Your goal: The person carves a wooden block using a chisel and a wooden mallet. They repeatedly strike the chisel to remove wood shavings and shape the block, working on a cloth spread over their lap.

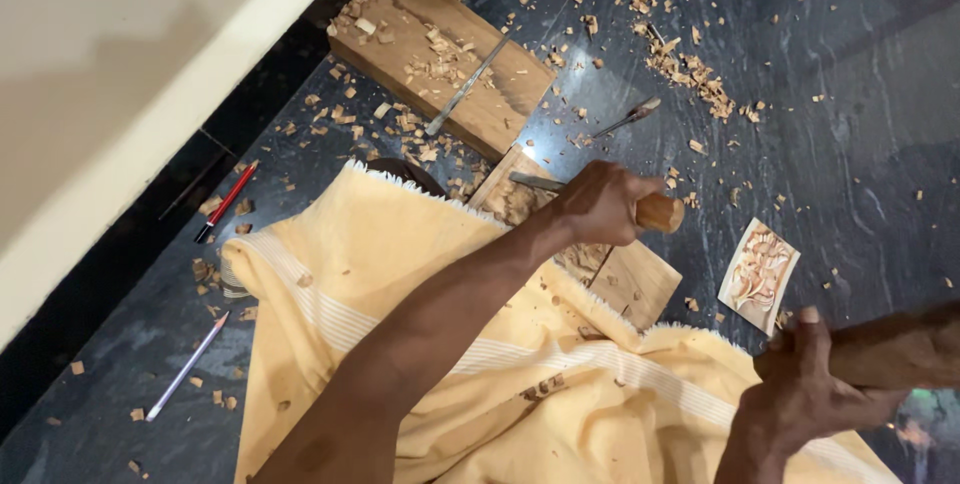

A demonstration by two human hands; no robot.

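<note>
The step in hand looks like carving w/ chisel and mallet. The left hand (600,202) is closed fully around the wooden handle of a chisel (655,212); the steel blade runs out from the fist toward the left and lies over the wood panel (630,284), which rests on the lap, half under the yellow cloth (400,274). The right hand (800,384) is closed tight around a wooden mallet (900,349), raised at the lower right, well apart from the chisel handle. So the panel is just below the left grip, and the handle end sticks out free on the right side of the fist. In my judgement the next move calls for a straight blow on that end, w/ the left hand keeping the blade angle firm. Chips cover the dark floor (850,94); a second block (440,54) w/ a tool on it lies farther away.
</note>
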